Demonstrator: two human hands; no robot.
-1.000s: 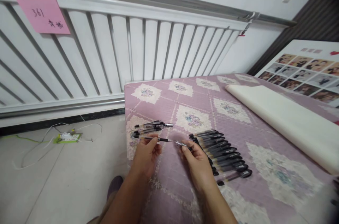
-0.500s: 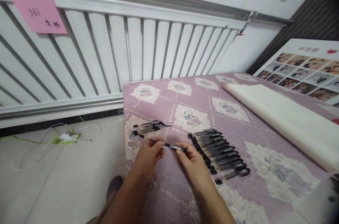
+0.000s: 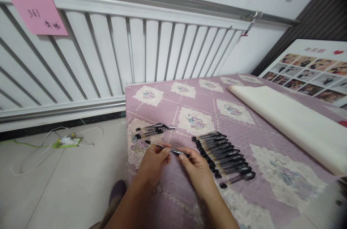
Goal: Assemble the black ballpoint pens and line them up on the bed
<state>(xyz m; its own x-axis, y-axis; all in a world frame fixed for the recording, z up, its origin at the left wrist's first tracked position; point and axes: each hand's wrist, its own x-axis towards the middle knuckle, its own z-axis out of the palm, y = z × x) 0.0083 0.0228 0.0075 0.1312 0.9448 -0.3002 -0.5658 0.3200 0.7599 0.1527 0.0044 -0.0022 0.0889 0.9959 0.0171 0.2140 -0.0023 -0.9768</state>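
Both my hands hold one black pen [image 3: 166, 148] level above the purple patterned cloth [image 3: 206, 113]. My left hand [image 3: 154, 164] pinches the pen's barrel near its middle. My right hand [image 3: 197, 168] pinches the pen's right end. A small pile of loose pens [image 3: 151, 130] lies just beyond my left hand. To the right of my right hand, several capped black pens [image 3: 225, 156] lie side by side in a neat row.
A rolled cream sheet [image 3: 287, 120] lies across the cloth at the right. A board of photos [image 3: 309, 73] leans behind it. White slatted panels [image 3: 108, 52] with a pink note [image 3: 36, 12] stand at the back. A power strip and cords [image 3: 67, 141] lie on the floor, left.
A second ago my hands held two separate pen parts with a gap between them. They have come together, and the parts now form one pen held in both hands.
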